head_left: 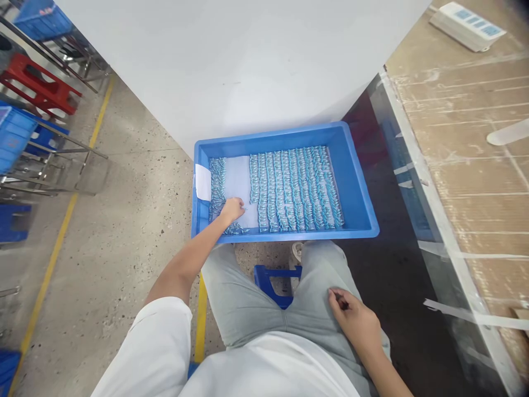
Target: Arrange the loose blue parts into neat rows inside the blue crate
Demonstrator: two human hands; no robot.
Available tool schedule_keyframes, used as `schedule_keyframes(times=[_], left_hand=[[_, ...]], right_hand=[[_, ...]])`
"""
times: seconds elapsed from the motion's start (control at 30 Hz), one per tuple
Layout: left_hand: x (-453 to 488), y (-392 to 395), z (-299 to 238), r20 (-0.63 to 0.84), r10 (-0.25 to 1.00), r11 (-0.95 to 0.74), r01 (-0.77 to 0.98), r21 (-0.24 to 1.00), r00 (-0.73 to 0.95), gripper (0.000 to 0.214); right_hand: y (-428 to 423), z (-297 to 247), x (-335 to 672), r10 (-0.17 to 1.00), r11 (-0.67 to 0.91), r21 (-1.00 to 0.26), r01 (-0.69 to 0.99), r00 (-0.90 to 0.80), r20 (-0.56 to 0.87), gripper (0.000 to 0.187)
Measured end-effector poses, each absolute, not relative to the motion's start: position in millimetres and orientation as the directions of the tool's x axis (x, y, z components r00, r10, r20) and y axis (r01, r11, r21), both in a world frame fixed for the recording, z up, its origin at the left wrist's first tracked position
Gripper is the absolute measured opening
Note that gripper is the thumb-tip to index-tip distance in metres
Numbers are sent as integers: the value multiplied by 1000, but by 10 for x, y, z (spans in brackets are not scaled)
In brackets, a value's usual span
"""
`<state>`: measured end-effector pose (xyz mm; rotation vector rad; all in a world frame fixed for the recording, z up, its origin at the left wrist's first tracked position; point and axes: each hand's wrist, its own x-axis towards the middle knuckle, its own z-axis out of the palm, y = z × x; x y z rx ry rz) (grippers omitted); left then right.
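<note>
A blue plastic tray (359,182) holds many small blue-and-silver parts (295,190), laid in several close rows on a white sheet (237,173). More of these parts (217,179) lie loosely along the tray's left side. My left hand (233,209) reaches into the tray beside that loose group, fingers pinched, with what looks like one small part at the fingertips. On my right thigh rests my right hand (357,322), its fingers curled together; a dark spot shows inside the curl, and I cannot tell whether it is an object or shadow.
The tray stands against a white panel (256,66) just beyond my knees. A blue stool (275,286) is between my legs. At right is a cardboard-covered table (467,138) with a white device (467,25). Far left are a red stool (39,82) and blue bins (14,138).
</note>
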<state>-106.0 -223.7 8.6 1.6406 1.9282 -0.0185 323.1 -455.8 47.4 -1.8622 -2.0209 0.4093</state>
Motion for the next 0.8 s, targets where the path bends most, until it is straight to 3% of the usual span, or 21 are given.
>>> schedule_keyframes(times=[0.17,0.37,0.8], left_hand=[[-999,-2230,60,-438,890,322,852,412,-124,39],[-991,-2235,68,-436,885,368,819,441,-164,24],[-833,-2128,70,-510,822,491,767,413,-252,23]], right_hand=[[-4552,496,3207,995,84,-445,892,-54,79,59],[-4543,493,3206,995,87,-451,888,-56,83,56],[-4562,478,3223,998,55,-450,891,-37,49,57]])
